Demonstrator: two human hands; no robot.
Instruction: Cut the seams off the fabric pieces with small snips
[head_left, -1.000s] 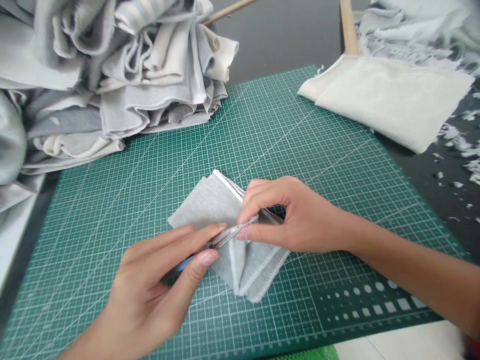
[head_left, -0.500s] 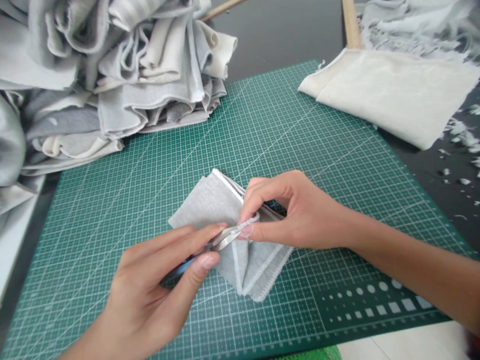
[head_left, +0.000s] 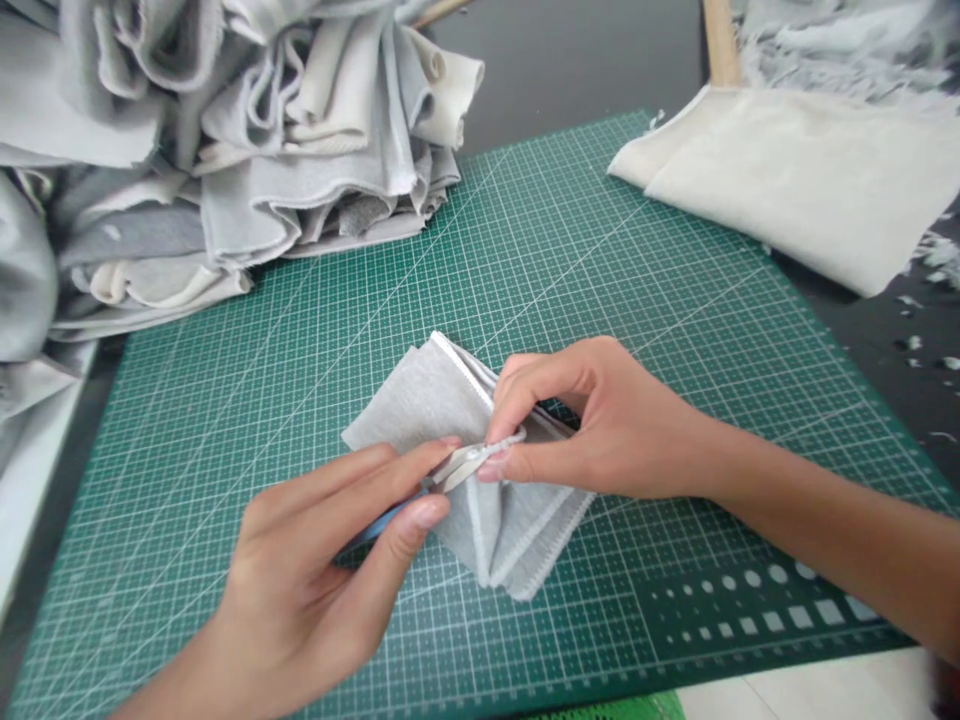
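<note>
My left hand (head_left: 322, 570) is closed around a small pair of thread snips (head_left: 461, 466) with a blue handle and silver blades. The blade tips touch the seam edge pinched by my right hand (head_left: 592, 420). That edge belongs to a folded piece of grey fabric (head_left: 405, 400) with white overlocked seams, lying on the green cutting mat (head_left: 360, 320). Thumb and forefinger of my right hand grip the seam just beyond the blades. Part of the fabric is hidden under both hands.
A tall heap of grey and cream fabric pieces (head_left: 255, 190) stands at the back left. On the right, a cream cloth (head_left: 795, 180) overlaps the mat's edge, beside a wooden bar (head_left: 721, 45). Lint and thread scraps (head_left: 941, 255) lie on the dark table (head_left: 585, 60).
The view has shifted slightly. The snips' blades look closer together at the seam, and the loose thread loop by my right thumb no longer shows. Both hands keep their grips.
</note>
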